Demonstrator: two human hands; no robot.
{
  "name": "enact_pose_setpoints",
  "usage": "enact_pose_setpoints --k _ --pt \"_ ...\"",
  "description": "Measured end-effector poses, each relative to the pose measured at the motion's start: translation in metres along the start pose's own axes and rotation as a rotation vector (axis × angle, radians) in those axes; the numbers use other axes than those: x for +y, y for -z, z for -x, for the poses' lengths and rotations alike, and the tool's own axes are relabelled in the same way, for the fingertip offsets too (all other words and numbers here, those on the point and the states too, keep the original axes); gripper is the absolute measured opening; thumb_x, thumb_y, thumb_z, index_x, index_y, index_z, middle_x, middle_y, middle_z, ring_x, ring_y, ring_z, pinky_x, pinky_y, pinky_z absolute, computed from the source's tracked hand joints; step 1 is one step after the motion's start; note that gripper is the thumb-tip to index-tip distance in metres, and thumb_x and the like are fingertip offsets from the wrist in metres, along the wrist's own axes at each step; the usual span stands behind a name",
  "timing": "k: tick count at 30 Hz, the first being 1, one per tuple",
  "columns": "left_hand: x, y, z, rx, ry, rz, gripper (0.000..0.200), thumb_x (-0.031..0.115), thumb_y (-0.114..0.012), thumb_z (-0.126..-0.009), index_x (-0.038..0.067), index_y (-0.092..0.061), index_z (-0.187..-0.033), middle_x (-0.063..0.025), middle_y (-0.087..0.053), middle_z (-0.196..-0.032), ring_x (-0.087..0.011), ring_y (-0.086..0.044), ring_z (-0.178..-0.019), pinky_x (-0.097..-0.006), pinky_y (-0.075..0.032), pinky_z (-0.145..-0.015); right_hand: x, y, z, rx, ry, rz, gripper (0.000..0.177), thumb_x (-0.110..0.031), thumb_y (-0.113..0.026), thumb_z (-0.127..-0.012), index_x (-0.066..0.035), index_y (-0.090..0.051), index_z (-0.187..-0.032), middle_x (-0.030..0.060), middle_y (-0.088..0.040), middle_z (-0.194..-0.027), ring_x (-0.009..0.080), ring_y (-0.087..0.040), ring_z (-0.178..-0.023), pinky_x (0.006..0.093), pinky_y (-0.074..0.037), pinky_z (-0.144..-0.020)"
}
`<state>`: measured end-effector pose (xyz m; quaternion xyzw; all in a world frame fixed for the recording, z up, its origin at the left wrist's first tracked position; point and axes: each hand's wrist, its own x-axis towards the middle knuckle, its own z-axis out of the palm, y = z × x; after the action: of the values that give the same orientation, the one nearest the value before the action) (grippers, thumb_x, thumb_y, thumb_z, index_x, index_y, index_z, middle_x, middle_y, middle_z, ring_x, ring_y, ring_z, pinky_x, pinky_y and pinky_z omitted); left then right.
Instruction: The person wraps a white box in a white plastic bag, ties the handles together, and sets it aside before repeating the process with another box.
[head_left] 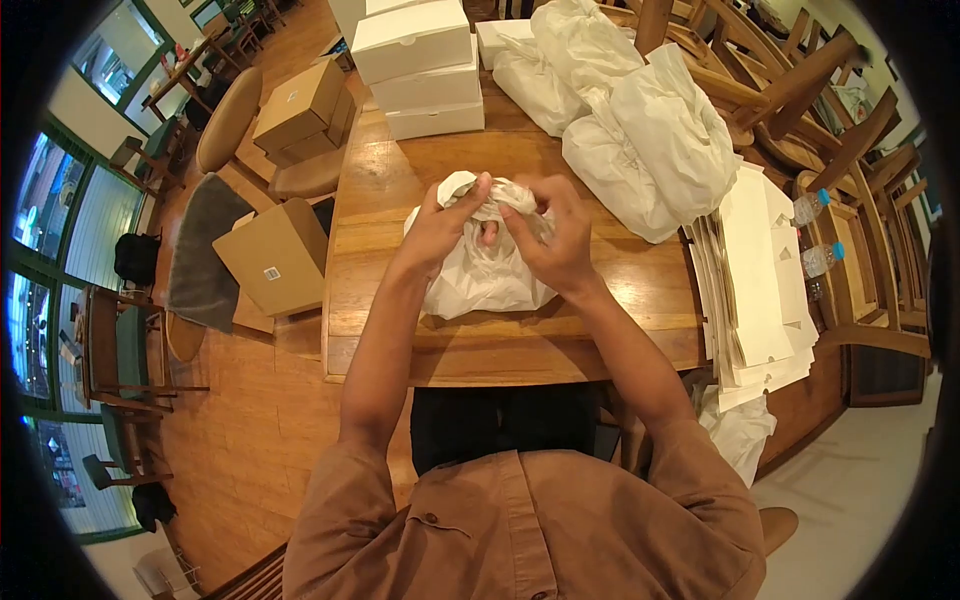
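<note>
We're at the wooden table (370,335), and the white plastic bag (487,288) sits right beneath both hands, its body spreading toward us, a little wider side to side than front to back, we'd judge. The left hand (436,238) pinches the gathered top from one side, thumb uppermost; the right hand (560,242) grips it from the other, fingers curled in, and neither is clearly nearer! Everything turns on that bunch of plastic, caught between the two. What can't we make out? Whether it's knotted or merely twisted, where the right fingertips end, what the bag holds
</note>
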<state>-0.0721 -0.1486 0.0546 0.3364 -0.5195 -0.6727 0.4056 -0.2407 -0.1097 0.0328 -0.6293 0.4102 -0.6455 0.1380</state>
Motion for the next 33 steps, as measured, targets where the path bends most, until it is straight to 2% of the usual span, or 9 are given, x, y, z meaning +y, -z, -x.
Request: enact_pose_setpoints --k 3,6,9,14,20,22,28,30,33 --pt "0.000 -0.004 -0.002 -0.027 -0.042 0.003 0.037 0.036 -0.056 -0.105 0.003 -0.066 -0.093 -0.0054 -0.067 -0.093 -0.0109 -0.059 -0.069 -0.0268 -0.049 -0.059 0.005 0.006 -0.004 -0.092 0.493 0.301 0.038 0.004 -0.076 -0.065 -0.009 -0.069 -0.100 0.0057 -0.060 -0.085 0.0258 -0.056 -0.077 0.0341 -0.047 -0.068" --pt "-0.007 -0.007 -0.006 -0.005 -0.094 0.011 0.038 0.035 -0.052 -0.106 0.004 -0.066 -0.089 -0.0048 -0.070 -0.098 -0.0111 -0.061 -0.087 -0.0290 -0.051 -0.074 0.000 0.010 -0.007 -0.143 0.584 0.305 0.031 0.000 -0.075 -0.062 -0.010 -0.070 -0.092 0.0034 -0.061 -0.082 0.0242 -0.058 -0.076 0.0349 -0.048 -0.067" --pt "-0.010 -0.007 -0.008 0.044 -0.038 0.045 0.037 0.034 -0.053 -0.106 0.004 -0.064 -0.088 -0.0053 -0.069 -0.095 -0.0127 -0.059 -0.091 -0.0314 -0.049 -0.085 -0.004 0.015 -0.012 -0.247 0.522 0.264 0.031 0.002 -0.074 -0.061 -0.011 -0.072 -0.088 0.0023 -0.061 -0.079 0.0242 -0.057 -0.080 0.0352 -0.048 -0.070" --pt "-0.007 -0.008 -0.005 0.066 -0.060 -0.012 0.032 0.031 -0.056 -0.105 0.005 -0.064 -0.088 -0.0036 -0.068 -0.091 -0.0111 -0.058 -0.086 -0.0281 -0.049 -0.080 0.003 0.019 -0.012 -0.352 0.494 0.260 0.022 -0.004 -0.077 -0.063 -0.012 -0.072 -0.083 0.0030 -0.062 -0.087 0.0228 -0.057 -0.083 0.0369 -0.050 -0.074" --pt "-0.005 -0.003 0.001 -0.096 -0.232 -0.181 0.022 0.023 -0.065 -0.100 0.003 -0.065 -0.091 -0.0022 -0.065 -0.089 -0.0113 -0.058 -0.088 -0.0276 -0.048 -0.080 0.007 0.008 -0.006 -0.102 0.331 0.055 0.048 -0.016 -0.085 -0.070 -0.007 -0.063 -0.112 0.0093 -0.061 -0.103 0.0297 -0.061 -0.092 0.0413 -0.051 -0.079" --pt "-0.007 -0.004 0.000 -0.197 -0.507 -0.302 0.015 0.015 -0.071 -0.094 0.002 -0.066 -0.093 -0.0040 -0.066 -0.090 -0.0135 -0.061 -0.089 -0.0285 -0.049 -0.082 0.009 0.014 -0.007 -0.239 0.236 0.125 0.057 -0.009 -0.084 -0.070 -0.005 -0.058 -0.121 0.0123 -0.063 -0.102 0.0302 -0.064 -0.087 0.0373 -0.053 -0.076" --pt "-0.003 -0.017 0.011 -0.170 -0.558 -0.555 0.018 0.008 -0.078 -0.083 0.002 -0.069 -0.097 -0.0116 -0.070 -0.103 -0.0242 -0.064 -0.100 -0.0359 -0.048 -0.095 0.017 0.019 -0.008 -0.373 0.188 0.221 0.051 -0.011 -0.079 -0.074 -0.003 -0.060 -0.121 0.0162 -0.066 -0.103 0.0357 -0.064 -0.093 0.0409 -0.053 -0.081" --pt "-0.002 -0.020 0.014 -0.130 -0.834 -0.927 0.018 0.015 -0.080 -0.082 0.006 -0.073 -0.097 -0.0129 -0.068 -0.109 -0.0279 -0.059 -0.111 -0.0398 -0.046 -0.098 0.018 0.020 -0.005 -0.363 0.147 0.264 0.052 -0.012 -0.078 -0.073 -0.002 -0.061 -0.121 0.0165 -0.068 -0.100 0.0348 -0.065 -0.090 0.0405 -0.053 -0.080" --pt "-0.003 -0.023 0.024 -0.104 -0.830 -1.040 0.017 0.027 -0.079 -0.084 0.012 -0.077 -0.093 -0.0154 -0.056 -0.133 -0.0340 -0.052 -0.119 -0.0450 -0.044 -0.100 0.016 0.019 -0.004 -0.344 -0.043 0.238 0.046 -0.009 -0.076 -0.071 -0.004 -0.064 -0.116 0.0165 -0.070 -0.094 0.0340 -0.067 -0.088 0.0413 -0.053 -0.079"
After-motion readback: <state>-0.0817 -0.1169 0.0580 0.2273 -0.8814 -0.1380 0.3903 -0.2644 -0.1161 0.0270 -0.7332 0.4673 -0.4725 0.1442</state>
